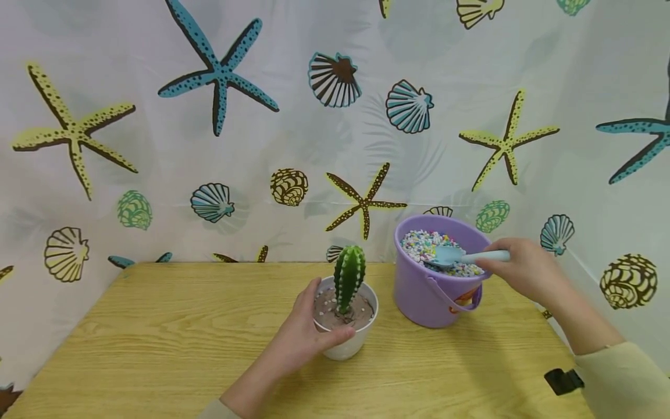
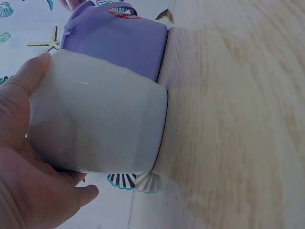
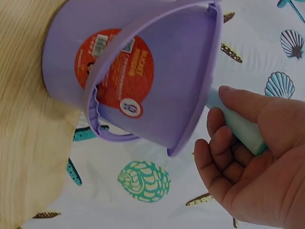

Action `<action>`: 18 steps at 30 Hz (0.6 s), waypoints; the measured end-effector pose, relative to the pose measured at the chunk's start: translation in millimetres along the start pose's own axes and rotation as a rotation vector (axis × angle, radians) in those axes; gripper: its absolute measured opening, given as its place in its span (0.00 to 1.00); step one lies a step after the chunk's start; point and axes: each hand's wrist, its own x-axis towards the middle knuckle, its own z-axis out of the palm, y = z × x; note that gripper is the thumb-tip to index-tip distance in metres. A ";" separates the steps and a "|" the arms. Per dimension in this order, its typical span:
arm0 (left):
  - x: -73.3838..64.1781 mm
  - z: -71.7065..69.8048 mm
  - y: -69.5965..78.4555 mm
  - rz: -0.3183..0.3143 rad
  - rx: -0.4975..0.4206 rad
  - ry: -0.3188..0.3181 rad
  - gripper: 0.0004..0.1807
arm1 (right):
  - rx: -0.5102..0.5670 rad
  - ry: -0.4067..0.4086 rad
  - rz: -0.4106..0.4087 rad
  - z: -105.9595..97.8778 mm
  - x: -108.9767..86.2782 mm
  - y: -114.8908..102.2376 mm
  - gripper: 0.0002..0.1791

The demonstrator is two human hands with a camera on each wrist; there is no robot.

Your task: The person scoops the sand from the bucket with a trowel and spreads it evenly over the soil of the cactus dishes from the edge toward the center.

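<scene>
My left hand (image 1: pixel 309 329) holds a white pot (image 1: pixel 342 351) at its rim and side, the thumb in front and the fingers behind. A green cactus (image 1: pixel 349 279) stands upright in the pot, in brown soil dotted with a few white pebbles. In the left wrist view the hand (image 2: pixel 28 157) curves round the pot's wall (image 2: pixel 100 109). My right hand (image 1: pixel 523 267) grips the handle of a light blue shovel (image 1: pixel 447 256). Its scoop lies on the small coloured pebbles (image 1: pixel 425 241) inside a purple bucket (image 1: pixel 419 297). In the right wrist view the thumb and fingers pinch the shovel's handle (image 3: pixel 240 126).
The bucket's handle (image 3: pixel 116 52) hangs down its near side, across a red label (image 3: pixel 138 71). Pot and bucket stand side by side on a wooden table (image 1: pixel 183 337). Behind the table hangs a white curtain (image 1: pixel 293 139) printed with starfish and shells.
</scene>
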 end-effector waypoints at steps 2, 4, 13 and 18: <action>0.3 -0.4 -1.0 0.007 -0.007 0.002 0.73 | -0.003 -0.002 -0.010 3.9 3.0 -3.6 0.25; 0.4 0.2 -2.0 0.012 -0.009 0.002 0.73 | -0.010 0.000 -0.015 7.3 5.6 -6.8 0.26; 0.6 2.1 -1.1 0.018 0.000 0.005 0.72 | -0.047 0.031 0.007 13.7 9.6 -14.9 0.29; -1.0 1.4 0.3 0.003 -0.004 0.002 0.72 | -0.018 0.049 0.027 20.7 9.9 -13.2 0.29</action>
